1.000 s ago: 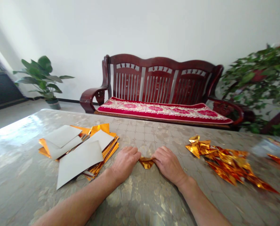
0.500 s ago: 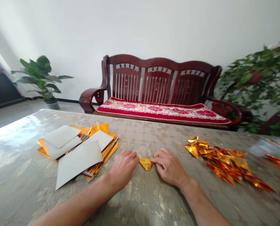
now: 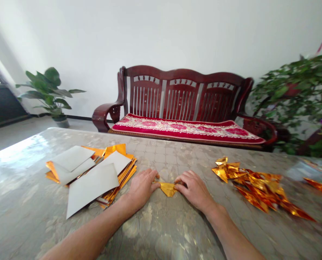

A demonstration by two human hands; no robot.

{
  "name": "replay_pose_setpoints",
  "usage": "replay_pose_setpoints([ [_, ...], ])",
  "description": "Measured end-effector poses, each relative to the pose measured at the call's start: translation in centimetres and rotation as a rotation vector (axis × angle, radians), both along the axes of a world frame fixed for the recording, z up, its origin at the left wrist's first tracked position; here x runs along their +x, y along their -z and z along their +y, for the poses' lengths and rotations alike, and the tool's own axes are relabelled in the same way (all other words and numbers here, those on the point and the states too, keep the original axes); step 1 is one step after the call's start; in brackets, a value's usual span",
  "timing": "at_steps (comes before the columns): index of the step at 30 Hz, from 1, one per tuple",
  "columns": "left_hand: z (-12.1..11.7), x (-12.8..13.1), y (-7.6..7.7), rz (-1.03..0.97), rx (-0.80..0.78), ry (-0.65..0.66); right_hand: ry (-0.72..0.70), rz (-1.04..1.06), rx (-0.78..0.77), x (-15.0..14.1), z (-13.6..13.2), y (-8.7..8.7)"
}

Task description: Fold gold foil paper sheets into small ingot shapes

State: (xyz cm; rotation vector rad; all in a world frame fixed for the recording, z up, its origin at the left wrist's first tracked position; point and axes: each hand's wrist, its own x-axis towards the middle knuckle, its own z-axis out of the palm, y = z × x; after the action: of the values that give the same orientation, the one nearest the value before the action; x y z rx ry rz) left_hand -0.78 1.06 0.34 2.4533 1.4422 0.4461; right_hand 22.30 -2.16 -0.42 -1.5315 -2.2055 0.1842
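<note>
Across the near middle of the table (image 3: pixel 155 227), our left hand (image 3: pixel 142 186) and right hand (image 3: pixel 194 188) meet at either end of a folded gold piece (image 3: pixel 168 189). Our left thumb and fingers are drawn in about one end, a slight gap showing above the thumb; our right thumb and fingertips pinch the other. How firmly we press, we cannot tell. The piece sits between our hands, narrowing towards us, apparently resting on the tabletop. We judge its folding well advanced, though whether any crease remains we cannot say.

A little farther, to our left, a loose stack of sheets (image 3: pixel 95 187) lies flat and unfolded, pale faces up, gold edges showing; this looks like what is left, and plenty of it. To our right, a pile of gold shapes (image 3: pixel 258 186) seems to be work done, too tangled for us to count. Beside it, a clear plastic bag (image 3: pixel 309 171) lies near the table's edge. Past the table stands a dark wooden bench (image 3: pixel 181 99) with a red floral cover (image 3: pixel 182 127).
</note>
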Motion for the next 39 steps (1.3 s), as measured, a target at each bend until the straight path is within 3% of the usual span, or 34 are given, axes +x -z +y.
replay_pose_setpoints([
  [6,0.2,-0.3,0.2,-0.005,-0.03,0.009,-0.01,-0.015,-0.013,0.0,0.1,-0.3],
  [14,-0.4,-0.1,1.0,-0.183,0.001,0.054,-0.047,0.048,-0.035,0.1,-0.2,-0.4],
  [18,-0.7,0.0,1.3,-0.358,0.02,0.075,0.025,0.14,-0.098,0.1,0.0,-0.2],
  [25,-0.2,0.2,1.6,-0.79,0.011,0.08,-0.135,0.197,-0.06,-0.4,0.1,0.0],
  [31,-0.1,0.7,1.6,-1.021,-0.082,0.036,-0.082,0.188,0.239,-0.8,-0.3,-0.4],
  [34,-0.3,0.7,1.4,-0.956,-0.081,-0.006,-0.084,0.144,0.394,-1.0,-0.5,-0.8],
  [39,-0.2,0.7,1.6,-0.829,-0.066,0.01,-0.083,0.145,0.507,-1.3,-0.5,-1.0],
])
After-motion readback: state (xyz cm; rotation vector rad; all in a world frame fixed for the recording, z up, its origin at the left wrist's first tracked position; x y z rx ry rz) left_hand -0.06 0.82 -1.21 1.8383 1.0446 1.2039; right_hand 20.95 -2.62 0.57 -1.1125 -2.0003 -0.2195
